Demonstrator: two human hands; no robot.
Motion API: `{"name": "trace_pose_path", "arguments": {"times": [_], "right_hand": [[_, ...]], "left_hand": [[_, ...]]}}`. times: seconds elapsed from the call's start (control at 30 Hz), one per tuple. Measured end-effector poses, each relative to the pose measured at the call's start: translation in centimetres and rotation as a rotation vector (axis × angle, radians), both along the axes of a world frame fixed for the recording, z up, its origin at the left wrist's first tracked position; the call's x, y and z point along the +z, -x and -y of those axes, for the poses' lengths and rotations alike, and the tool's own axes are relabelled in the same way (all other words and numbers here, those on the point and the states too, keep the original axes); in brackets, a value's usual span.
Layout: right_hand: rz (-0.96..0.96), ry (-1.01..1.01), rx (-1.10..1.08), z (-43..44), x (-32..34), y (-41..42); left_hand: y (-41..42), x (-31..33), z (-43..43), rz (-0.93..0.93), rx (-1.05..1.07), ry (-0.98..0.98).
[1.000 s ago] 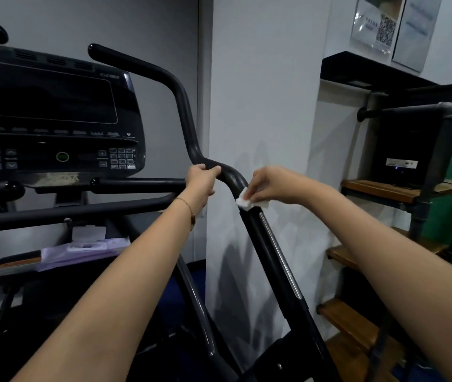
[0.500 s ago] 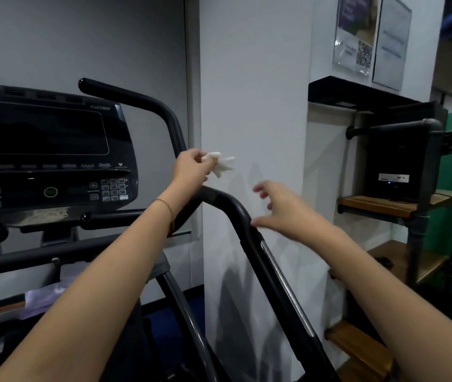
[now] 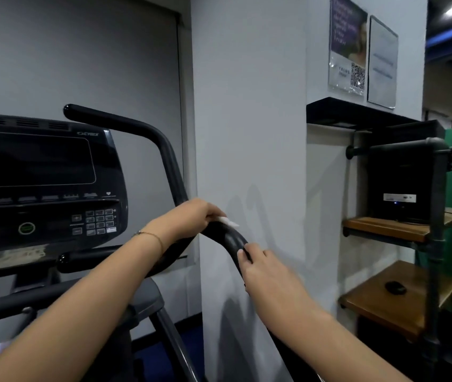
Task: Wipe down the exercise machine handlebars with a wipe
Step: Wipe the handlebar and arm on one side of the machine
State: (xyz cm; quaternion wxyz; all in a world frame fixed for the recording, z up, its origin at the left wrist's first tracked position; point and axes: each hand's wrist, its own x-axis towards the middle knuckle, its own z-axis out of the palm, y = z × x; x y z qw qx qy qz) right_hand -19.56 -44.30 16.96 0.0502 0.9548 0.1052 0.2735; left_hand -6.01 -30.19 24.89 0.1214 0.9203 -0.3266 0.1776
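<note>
The black handlebar (image 3: 229,238) of the exercise machine rises from the lower middle, bends at centre and climbs to a tip at the upper left. My left hand (image 3: 189,216) presses a small white wipe (image 3: 229,221) onto the top of the bend; only a corner of the wipe shows past the fingers. Just below the bend, my right hand (image 3: 263,267) grips the bar, with fingers curled round it.
The machine's black console (image 3: 40,183) with keypad stands at left. A white wall pillar (image 3: 249,133) is right behind the handlebar. At right is a pipe-framed rack with wooden shelves (image 3: 401,296), a black box, a small dark object and posters above.
The wipe passed from my right hand to my left, which lifted it and then set it down on the bend. My right hand let go, opened, then closed on the bar lower down.
</note>
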Motion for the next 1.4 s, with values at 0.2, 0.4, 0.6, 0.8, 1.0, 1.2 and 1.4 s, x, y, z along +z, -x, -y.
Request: {"name": "trace_pose_path", "arguments": {"times": [0.2, 0.4, 0.6, 0.8, 1.0, 1.2, 1.4], "right_hand": [[-0.060, 0.021, -0.031, -0.6, 0.8, 1.0], [-0.047, 0.037, -0.039, -0.7, 1.0, 1.0], [-0.026, 0.035, -0.024, -0.8, 0.9, 1.1], [-0.041, 0.057, -0.015, -0.9, 1.2, 1.2], [0.057, -0.011, 0.020, -1.5, 2.2, -0.4], [0.301, -0.028, -0.007, -3.3, 2.5, -3.7], [0.392, -0.030, -0.115, -4.6, 1.0, -4.5]], "left_hand": [[0.0, 0.4, -0.2, -0.092, -0.081, -0.017], [-0.2, 0.0, 0.2, -0.005, -0.035, -0.057], [-0.2, -0.8, 0.0, 0.140, -0.028, -0.083], [-0.9, -1.2, -0.7, 0.200, -0.093, -0.129], [-5.1, 1.5, -2.6, 0.572, 0.153, -0.251], [-9.4, 4.4, -4.1, 0.699, 0.386, -0.164], [-12.6, 3.4, -4.6, 0.747, 0.346, -0.433]]}}
